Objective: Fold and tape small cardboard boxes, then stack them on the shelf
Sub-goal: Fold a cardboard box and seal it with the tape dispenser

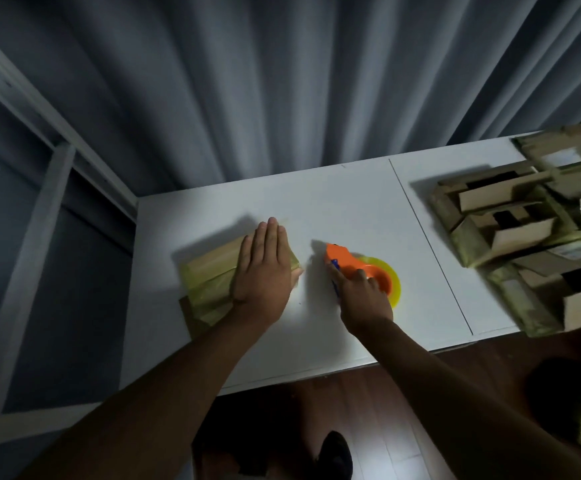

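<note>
Nearest the lens: two bare forearms reaching up from the bottom edge, over a dark wooden floor (368, 403) with a black shoe (334, 452) low in the middle. Head view only. Left hand (263, 268) laid flat, palm down, on a small cardboard box (209, 271); fingers straight and pressed together, thumb lying alongside, nothing pinched. Box resting on the left part of a white table (316, 202), near its left edge, wrapped in yellowish tape, with a loose brown flap showing at its near corner. Right hand (361, 292) just beside the box, well apart from the left hand, fingers curled over the orange tape dispenser (346, 263); forefinger bent across the orange body, thumb hidden beneath. Dispenser carrying a roll of yellow tape (391, 275), lying on the tabletop to the right of the box, a blue part showing at its near side; contact between dispenser nose and box not visible. Farther right, past a thin dark seam in the tabletop, a loose pile of unfolded and half-folded cardboard boxes (524, 216), several with flaps standing open, some with pale labels. Behind the table, grey pleated curtains (282, 81). At the left, a white metal shelf frame (33, 209) standing against the table's left end. Bottom right corner: a dark blurred shape with a yellowish patch, too unclear to tell.
</note>
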